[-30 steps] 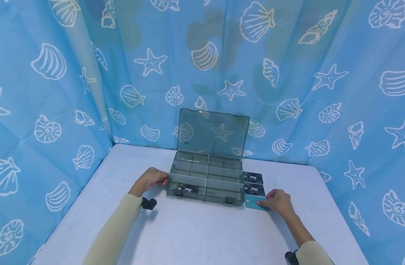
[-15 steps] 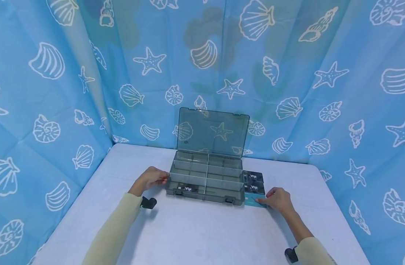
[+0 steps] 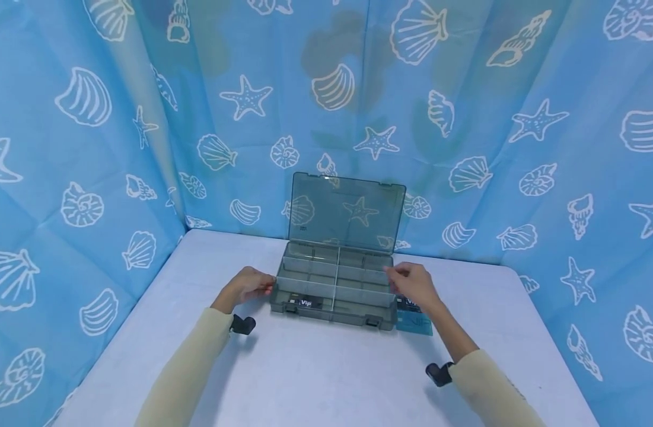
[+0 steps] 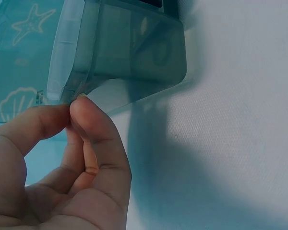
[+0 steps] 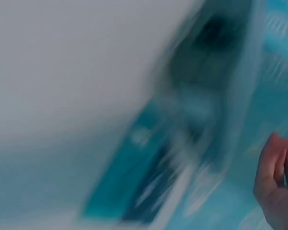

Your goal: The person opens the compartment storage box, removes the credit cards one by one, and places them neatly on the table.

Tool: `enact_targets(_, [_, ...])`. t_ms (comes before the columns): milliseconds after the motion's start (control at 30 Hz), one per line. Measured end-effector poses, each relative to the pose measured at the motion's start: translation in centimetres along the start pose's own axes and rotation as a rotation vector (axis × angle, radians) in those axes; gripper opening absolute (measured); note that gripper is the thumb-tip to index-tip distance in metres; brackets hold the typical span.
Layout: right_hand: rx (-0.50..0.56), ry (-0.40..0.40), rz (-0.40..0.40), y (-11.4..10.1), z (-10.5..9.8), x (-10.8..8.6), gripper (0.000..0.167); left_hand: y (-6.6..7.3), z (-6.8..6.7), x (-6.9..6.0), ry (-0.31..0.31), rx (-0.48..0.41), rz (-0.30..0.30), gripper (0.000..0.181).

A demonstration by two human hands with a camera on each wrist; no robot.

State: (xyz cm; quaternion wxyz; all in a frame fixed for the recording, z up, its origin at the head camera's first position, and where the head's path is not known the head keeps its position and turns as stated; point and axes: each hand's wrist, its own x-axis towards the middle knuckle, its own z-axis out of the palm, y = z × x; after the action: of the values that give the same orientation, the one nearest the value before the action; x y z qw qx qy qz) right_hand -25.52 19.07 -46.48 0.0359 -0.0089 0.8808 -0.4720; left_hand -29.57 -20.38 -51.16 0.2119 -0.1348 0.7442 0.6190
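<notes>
A grey see-through divider box [image 3: 353,321] stands on the table with its lid [image 3: 347,213] raised. My left hand [image 3: 246,286] pinches the box's left edge between thumb and index finger, as the left wrist view shows up close. A black "Vip" card [image 3: 307,301] lies in the front left compartment. Over the box's right edge is my right hand [image 3: 413,284], fingers bent, no item visible in them. Right of the box lie a teal card [image 3: 414,324] and, behind it, a black "Vip" card [image 3: 406,305] partly covered by the hand. The right wrist view is blurred.
The white table [image 3: 326,373] extends in front of and beside the box. A blue curtain [image 3: 273,207] with shell and starfish prints hangs behind the table and along its sides.
My right hand has let go of the teal card and moved up and left to the box's right edge. It now covers the rear black card. My left hand stays on the box.
</notes>
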Motion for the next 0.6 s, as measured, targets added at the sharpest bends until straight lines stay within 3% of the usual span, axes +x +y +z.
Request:
enact_targets(133, [0.217,-0.235,-0.044,-4.5,4.5,0.5,0.043,0.0,0.0,0.0,0.015,-0.005,-0.004,0.023])
enact_targets(233, [0.269,-0.401,-0.024,-6.7,7.6,0.7,0.050,0.1,0.0,0.0,0.026,-0.006,-0.006,0.022])
enact_targets(367, [0.154,-0.510,0.006,-7.9,10.6,0.7,0.060,0.1,0.1,0.1,0.025,0.003,-0.008,0.021])
enact_targets(533, [-0.123,-0.484,0.025,-8.7,12.6,0.5,0.059,0.1,0.1,0.0,0.023,-0.004,-0.018,0.020])
enact_targets(600, [-0.150,-0.485,0.057,-9.1,13.0,0.5,0.061,0.1,0.0,0.0,0.027,-0.005,-0.019,0.020])
